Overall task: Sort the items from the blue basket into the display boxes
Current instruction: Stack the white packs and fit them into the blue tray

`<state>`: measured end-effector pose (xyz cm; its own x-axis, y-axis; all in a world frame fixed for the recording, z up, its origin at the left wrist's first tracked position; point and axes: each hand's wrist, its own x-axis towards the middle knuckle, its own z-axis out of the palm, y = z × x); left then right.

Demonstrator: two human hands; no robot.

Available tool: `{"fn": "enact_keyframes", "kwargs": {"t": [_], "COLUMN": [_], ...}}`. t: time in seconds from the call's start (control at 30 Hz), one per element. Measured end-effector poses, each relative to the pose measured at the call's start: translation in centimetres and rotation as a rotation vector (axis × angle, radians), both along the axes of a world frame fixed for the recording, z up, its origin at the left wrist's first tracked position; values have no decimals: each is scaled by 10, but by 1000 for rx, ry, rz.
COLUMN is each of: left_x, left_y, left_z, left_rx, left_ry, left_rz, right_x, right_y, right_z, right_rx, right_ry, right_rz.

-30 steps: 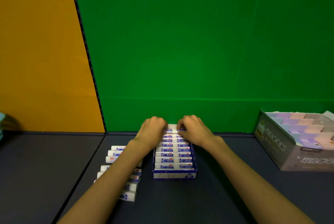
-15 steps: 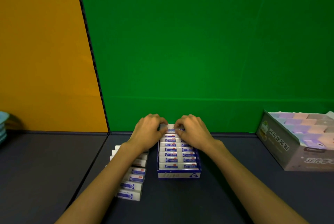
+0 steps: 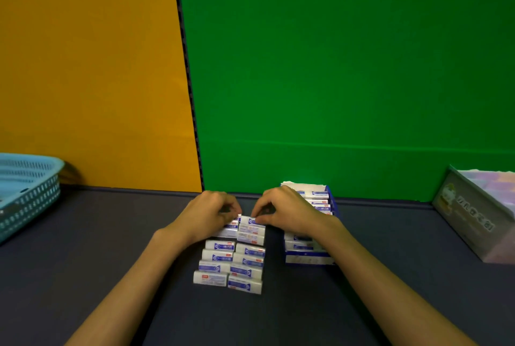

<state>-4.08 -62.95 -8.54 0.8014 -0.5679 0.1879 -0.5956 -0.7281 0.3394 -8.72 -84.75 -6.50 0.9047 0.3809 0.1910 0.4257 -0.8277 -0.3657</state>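
Loose erasers (image 3: 231, 264): two rows on the dark counter (image 3: 83, 262), left of the blue display box (image 3: 309, 257). Left hand (image 3: 207, 216) and right hand (image 3: 284, 213): fingers curled, pinching the rows' far-end erasers. Blue basket (image 3: 26, 192): far left. Grey display box (image 3: 473, 214): far right.

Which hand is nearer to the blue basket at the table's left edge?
The left hand. It rests on the loose erasers, on the side toward the blue basket, though well apart from it. The right hand is farther away, next to the blue display box.
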Motion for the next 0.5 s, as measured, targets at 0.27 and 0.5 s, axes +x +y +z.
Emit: {"fn": "enact_keyframes", "kwargs": {"t": [0.27, 0.5], "left_x": [11, 21], "left_y": [9, 16], "left_z": [-2, -7], "left_rx": [78, 16], "left_ry": [-145, -157], "left_rz": [17, 23], "right_x": [3, 7], "right_y": [10, 13], "right_z": [-3, -7], "right_rx": [-107, -110], "right_ry": [-68, -54], "right_rz": [-86, -151]}}
